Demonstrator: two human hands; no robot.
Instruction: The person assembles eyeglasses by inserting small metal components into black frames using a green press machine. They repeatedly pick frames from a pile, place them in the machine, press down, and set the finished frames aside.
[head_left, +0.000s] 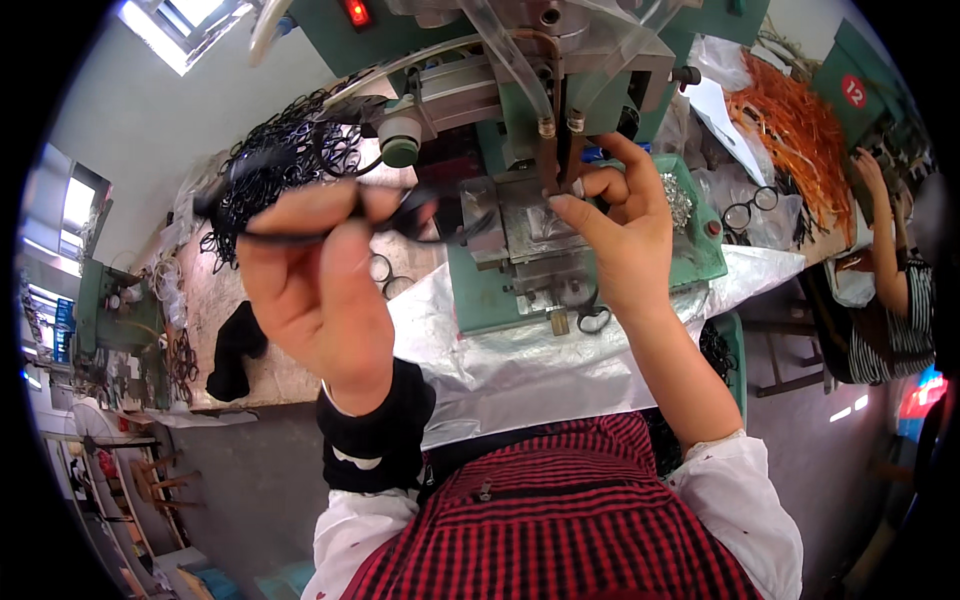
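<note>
My left hand [325, 300], slightly smeared by motion, is raised left of the machine. Its fingers are closed on a dark eyeglass frame [430, 215], which is too blurred to show its details. My right hand [635, 240] reaches to the green bench machine [480, 290], with thumb and fingers drawn together beside its two copper-coloured prongs [560, 160]. Whatever lies between those fingertips is too small or hidden to make out. Below the prongs sits a metal fixture [535, 225], just left of my right thumb.
Black frames lie heaped [285, 150] at the far left, near a black cloth [238, 352]. A green tray [700, 262] of small metal parts stands right of the machine. Beyond it are round glasses [748, 208] and orange strips [790, 140]. Another person's arm [885, 215] shows at far right.
</note>
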